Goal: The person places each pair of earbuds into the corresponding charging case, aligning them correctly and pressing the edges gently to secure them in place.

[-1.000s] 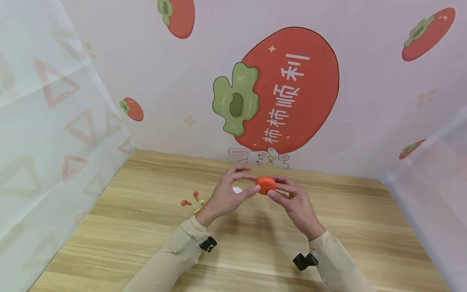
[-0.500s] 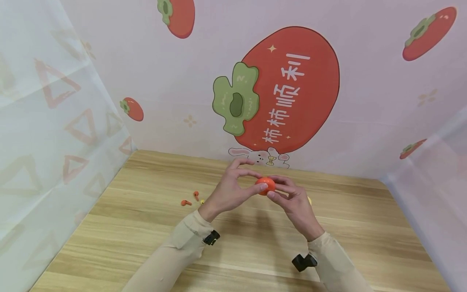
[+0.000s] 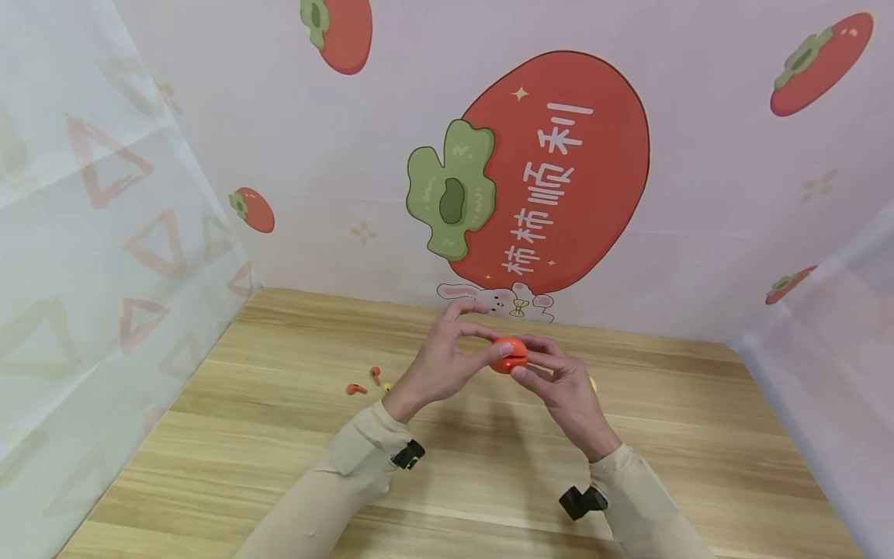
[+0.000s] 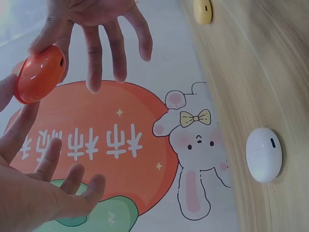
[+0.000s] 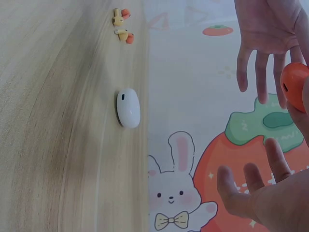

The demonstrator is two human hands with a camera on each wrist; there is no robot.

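Observation:
Both hands pinch an orange earbud case [image 3: 508, 365] above the table, in front of the back wall. My left hand [image 3: 441, 362] has its thumb on the front of the lid and a fingertip at the top. From the other side, my right hand [image 3: 574, 392] holds the case between thumb and fingers. A dark gap runs between lid and base, so the lid is partly raised; the inside cannot be made out. The other fingers of both hands are spread, seen in the left wrist view around the case [image 4: 43, 75].
A white earbud case [image 5: 128, 108] lies on the wooden table [image 3: 293, 466], hidden by my left hand in the head view. Orange earbuds [image 3: 355, 388] and yellow earbuds [image 5: 118, 20] lie to the left. Further right is a yellow case [image 4: 203, 11]. Printed cloth walls enclose the table.
My left hand has shifted slightly right, its thumb moving onto the lid's front. The orange case has gone from a thin seam to a wider gap. My right hand has barely moved.

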